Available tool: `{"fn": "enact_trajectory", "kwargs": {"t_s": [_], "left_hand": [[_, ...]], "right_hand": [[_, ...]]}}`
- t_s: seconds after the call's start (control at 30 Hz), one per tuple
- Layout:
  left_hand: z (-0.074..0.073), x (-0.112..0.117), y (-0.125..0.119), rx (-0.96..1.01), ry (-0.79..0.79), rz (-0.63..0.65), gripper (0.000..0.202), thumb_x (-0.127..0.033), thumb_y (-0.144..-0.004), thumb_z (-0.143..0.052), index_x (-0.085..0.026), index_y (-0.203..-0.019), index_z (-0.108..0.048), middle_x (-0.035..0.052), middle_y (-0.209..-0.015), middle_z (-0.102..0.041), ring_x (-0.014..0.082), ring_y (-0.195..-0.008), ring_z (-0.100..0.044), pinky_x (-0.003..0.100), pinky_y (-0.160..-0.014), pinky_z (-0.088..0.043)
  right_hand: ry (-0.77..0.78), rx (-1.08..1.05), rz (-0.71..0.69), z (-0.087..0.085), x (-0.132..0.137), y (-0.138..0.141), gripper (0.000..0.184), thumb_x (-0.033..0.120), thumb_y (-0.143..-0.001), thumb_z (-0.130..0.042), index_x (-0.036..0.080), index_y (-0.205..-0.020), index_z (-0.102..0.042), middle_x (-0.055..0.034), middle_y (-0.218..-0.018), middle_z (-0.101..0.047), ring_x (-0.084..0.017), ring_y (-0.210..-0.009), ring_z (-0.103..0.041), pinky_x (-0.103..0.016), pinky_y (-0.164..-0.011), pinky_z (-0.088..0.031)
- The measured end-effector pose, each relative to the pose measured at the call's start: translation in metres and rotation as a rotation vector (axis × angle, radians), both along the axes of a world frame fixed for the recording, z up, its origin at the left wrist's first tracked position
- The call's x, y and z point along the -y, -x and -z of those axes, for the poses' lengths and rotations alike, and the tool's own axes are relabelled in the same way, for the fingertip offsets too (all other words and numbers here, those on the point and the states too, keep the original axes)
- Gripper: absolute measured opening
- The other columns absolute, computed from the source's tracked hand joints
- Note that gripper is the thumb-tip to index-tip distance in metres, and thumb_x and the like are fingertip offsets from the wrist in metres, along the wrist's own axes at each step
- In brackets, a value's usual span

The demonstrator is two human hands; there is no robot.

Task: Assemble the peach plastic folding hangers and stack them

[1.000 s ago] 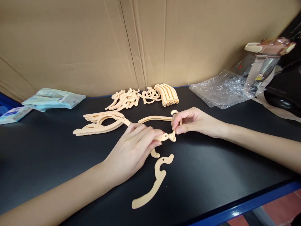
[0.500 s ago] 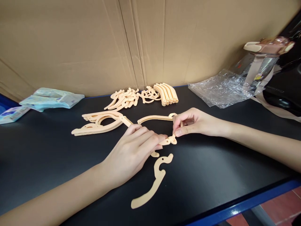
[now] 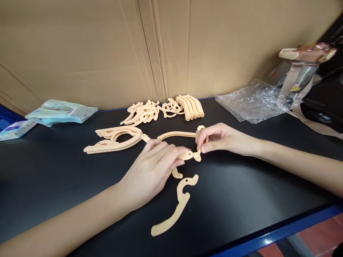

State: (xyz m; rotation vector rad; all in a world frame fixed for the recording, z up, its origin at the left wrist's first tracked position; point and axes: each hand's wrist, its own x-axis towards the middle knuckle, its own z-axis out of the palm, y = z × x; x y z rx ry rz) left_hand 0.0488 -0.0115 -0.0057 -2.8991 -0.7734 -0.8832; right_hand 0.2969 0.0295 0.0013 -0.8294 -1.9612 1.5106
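Observation:
My left hand (image 3: 152,173) is closed, palm down, on a beige plastic hanger arm (image 3: 189,154) whose holed, rounded end sticks out past my fingertips. Pinched between my right hand's (image 3: 223,138) thumb and fingers is a small hanger hook (image 3: 197,156); its ring end is beside the arm's end, and I cannot tell whether they touch. Behind my hands, a long curved arm (image 3: 177,134) reaches toward my right fingers. Below lies a loose arm (image 3: 171,216) with a hooked notch. The end of another piece (image 3: 177,174) shows from beneath my left hand, mostly hidden.
Hanger pieces (image 3: 114,144) are stacked at left. At the back are piles of notched arms (image 3: 143,112), hooks (image 3: 172,106) and curved arms (image 3: 191,107). Tissue packs (image 3: 63,112) lie left; a clear plastic bag (image 3: 245,101) and strapped bottle (image 3: 302,59) are right. Cardboard (image 3: 93,53) rises behind.
The hanger arm's end in my left hand has risen a little, and the hook has tilted slightly beside it. My right hand has barely moved.

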Motion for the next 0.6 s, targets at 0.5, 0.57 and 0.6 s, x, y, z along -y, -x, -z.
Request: {"fn": "enact_trajectory", "kwargs": {"t_s": [0.5,0.57,0.6], "left_hand": [[-0.0029,0.0028,-0.0003,0.034,-0.012,0.069,0.013,-0.010,-0.100,-0.046,-0.015,-0.108,-0.056,0.0030,-0.086,-0.070,0.0128,-0.073,-0.058,0.030,-0.078,-0.044],[-0.0027,0.0030,-0.0005,0.027,-0.024,0.066,0.013,-0.010,-0.100,-0.046,-0.015,-0.106,-0.057,0.0031,-0.086,-0.071,0.0126,-0.072,-0.060,0.029,-0.077,-0.044],[-0.0025,0.0028,-0.0006,0.023,-0.030,0.061,0.013,-0.011,-0.100,-0.046,-0.015,-0.106,-0.057,0.0029,-0.087,-0.072,0.0126,-0.072,-0.060,0.029,-0.076,-0.044]], "right_hand": [[-0.077,0.120,-0.050,-0.0020,0.0010,-0.0014,0.024,0.041,-0.082,-0.073,0.017,-0.083,-0.072,0.0016,-0.073,-0.064,-0.010,-0.066,-0.050,-0.026,-0.064,-0.040],[-0.084,0.142,-0.046,-0.0032,0.0012,-0.0016,0.025,0.042,-0.082,-0.073,0.017,-0.082,-0.072,0.0017,-0.072,-0.064,-0.010,-0.065,-0.050,-0.026,-0.064,-0.040],[-0.087,0.156,-0.039,-0.0039,0.0013,-0.0016,0.026,0.042,-0.082,-0.072,0.017,-0.081,-0.072,0.0018,-0.072,-0.063,-0.010,-0.065,-0.050,-0.026,-0.063,-0.040]]}}
